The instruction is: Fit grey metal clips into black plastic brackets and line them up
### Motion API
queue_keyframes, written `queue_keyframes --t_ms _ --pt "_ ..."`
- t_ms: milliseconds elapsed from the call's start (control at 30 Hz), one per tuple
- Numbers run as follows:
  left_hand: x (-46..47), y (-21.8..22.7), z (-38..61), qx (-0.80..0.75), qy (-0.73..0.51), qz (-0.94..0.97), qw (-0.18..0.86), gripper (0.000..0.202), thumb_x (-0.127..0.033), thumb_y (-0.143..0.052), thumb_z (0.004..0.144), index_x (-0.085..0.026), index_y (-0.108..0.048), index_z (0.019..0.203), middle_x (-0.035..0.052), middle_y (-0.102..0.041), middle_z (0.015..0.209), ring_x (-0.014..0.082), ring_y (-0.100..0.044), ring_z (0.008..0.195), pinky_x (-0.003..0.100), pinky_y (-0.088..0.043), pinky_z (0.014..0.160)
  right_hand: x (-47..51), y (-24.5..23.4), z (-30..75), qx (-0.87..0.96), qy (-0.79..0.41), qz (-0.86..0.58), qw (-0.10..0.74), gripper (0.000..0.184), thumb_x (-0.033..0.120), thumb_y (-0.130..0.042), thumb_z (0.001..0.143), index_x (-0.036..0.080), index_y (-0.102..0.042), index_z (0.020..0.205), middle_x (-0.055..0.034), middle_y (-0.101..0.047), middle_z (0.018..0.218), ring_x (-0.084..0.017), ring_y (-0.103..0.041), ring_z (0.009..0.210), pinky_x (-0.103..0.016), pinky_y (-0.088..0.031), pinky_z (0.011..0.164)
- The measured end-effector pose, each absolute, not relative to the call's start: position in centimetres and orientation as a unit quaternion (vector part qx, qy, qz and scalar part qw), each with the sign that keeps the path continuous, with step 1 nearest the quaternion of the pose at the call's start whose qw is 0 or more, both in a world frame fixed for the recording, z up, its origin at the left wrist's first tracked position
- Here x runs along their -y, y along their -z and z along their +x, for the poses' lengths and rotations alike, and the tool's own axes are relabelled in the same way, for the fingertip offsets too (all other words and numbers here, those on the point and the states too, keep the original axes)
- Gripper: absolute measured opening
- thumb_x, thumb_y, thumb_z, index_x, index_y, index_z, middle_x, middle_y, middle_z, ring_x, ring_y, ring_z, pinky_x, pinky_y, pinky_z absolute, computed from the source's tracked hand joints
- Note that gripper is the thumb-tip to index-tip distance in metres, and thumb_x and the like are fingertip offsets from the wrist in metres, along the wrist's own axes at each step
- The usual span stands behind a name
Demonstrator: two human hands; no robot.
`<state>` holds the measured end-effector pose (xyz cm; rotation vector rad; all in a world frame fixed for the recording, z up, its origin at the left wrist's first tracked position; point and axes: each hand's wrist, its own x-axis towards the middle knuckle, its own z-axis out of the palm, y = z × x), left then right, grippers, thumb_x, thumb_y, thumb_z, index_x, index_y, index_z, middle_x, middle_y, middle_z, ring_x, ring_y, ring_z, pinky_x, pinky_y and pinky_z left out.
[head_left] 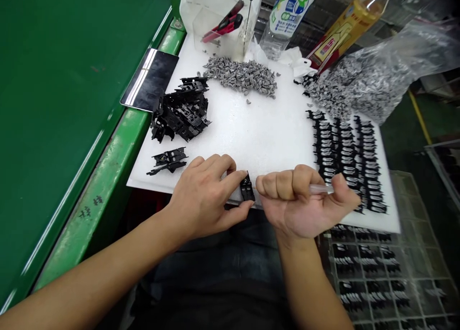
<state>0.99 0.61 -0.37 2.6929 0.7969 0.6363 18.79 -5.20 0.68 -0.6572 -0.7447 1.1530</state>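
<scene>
Between the thumb and fingers of my left hand [206,195] is a small black plastic part [247,188], held near the front edge of the white foam board [266,138]. My right hand [302,200] is closed around a thin tool with a pale translucent handle [321,189]; its tip points left toward the black part, and I cannot tell whether they touch. Left of my left hand lie a few loose black parts [167,160]. Behind them is a heap of black plastic parts [183,110]. A pile of small grey pieces [241,76] sits farther back.
Rows of black parts with grey pieces [347,152] line the board's right side. Behind stand a clear container with red-handled tools [215,28], bottles [347,25] and a bag of grey pieces [362,80]. A phone-like tablet [150,79] lies left; a divided tray [381,272] sits below right.
</scene>
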Motion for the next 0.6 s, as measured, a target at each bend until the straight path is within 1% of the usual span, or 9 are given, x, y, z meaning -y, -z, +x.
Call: queue_keyframes --t_ms 100,467,600 --pt "-0.56 0.35 0.95 -0.273 -0.217 0.928 0.132 0.044 -0.054 -0.062 0.097 -0.02 -0.069 0.123 0.0074 -0.067 0.108 0.0237 -0.061 0.089 0.04 -0.037 0.07 5.19 -0.74 18.67 0.341 -0.519 -0.3 0.724 0.053 0.059 -0.036 0.099 0.025 -0.029 0.059 0.0072 -0.016 0.048 -0.011 -0.012 0.043 -0.033 -0.021 0.051" --pt "-0.54 0.39 0.98 -0.276 -0.215 0.928 0.129 0.043 -0.054 -0.061 0.097 -0.02 -0.069 0.122 0.0081 -0.068 0.108 0.0239 -0.061 0.089 0.039 -0.037 0.07 5.33 -0.55 18.72 0.348 -0.513 -0.307 0.722 0.054 0.059 -0.042 0.099 0.025 -0.03 0.06 0.0077 -0.017 0.048 -0.011 -0.013 0.042 -0.034 -0.023 0.051" --pt "-0.49 0.35 0.99 -0.276 -0.215 0.928 0.129 0.043 -0.054 -0.061 0.097 -0.02 -0.069 0.123 0.0078 -0.067 0.108 0.0239 -0.061 0.09 0.039 -0.037 0.071 5.31 -0.66 18.64 0.34 -0.509 -0.306 0.729 0.054 0.059 -0.04 0.099 0.024 -0.029 0.059 0.0077 -0.016 0.048 -0.011 -0.011 0.042 -0.033 -0.022 0.051"
